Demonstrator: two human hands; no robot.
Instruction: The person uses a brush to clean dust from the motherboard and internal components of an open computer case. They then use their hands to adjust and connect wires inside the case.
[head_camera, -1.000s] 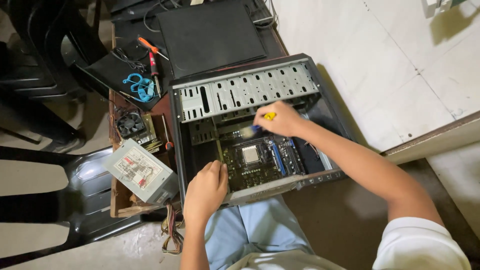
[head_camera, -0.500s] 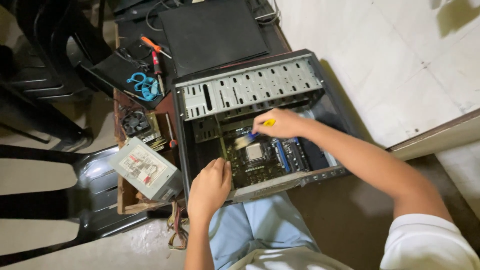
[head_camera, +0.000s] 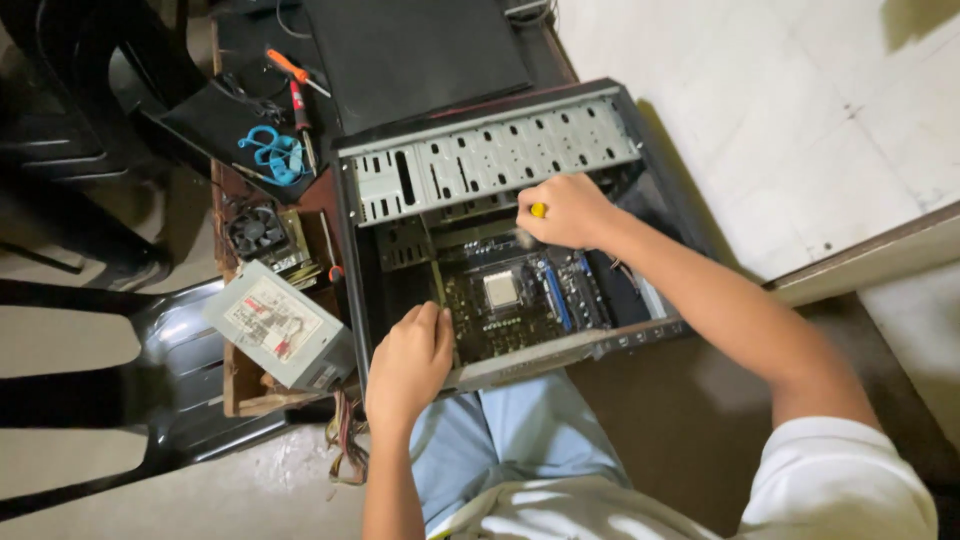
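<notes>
An open computer case (head_camera: 480, 160) lies on its side on a small wooden table, with a green motherboard (head_camera: 520, 300) inside. My right hand (head_camera: 565, 212) is closed on a yellow-handled screwdriver (head_camera: 538, 210), held over the upper part of the motherboard. Only the handle's end shows; the tip is hidden under my fingers. My left hand (head_camera: 410, 360) grips the near-left edge of the case, fingers curled over the rim beside the motherboard.
A grey power supply unit (head_camera: 280, 325) and a cooling fan (head_camera: 255, 230) lie left of the case. Blue scissors (head_camera: 275, 155), an orange-handled screwdriver (head_camera: 295, 70) and a black panel (head_camera: 420, 50) lie behind. Black plastic chairs (head_camera: 120, 330) stand at the left. My knees are under the table's front edge.
My right hand with the screwdriver has stayed over the upper motherboard, shifting slightly. The left hand keeps its grip on the case edge. The camera view has shifted a little.
</notes>
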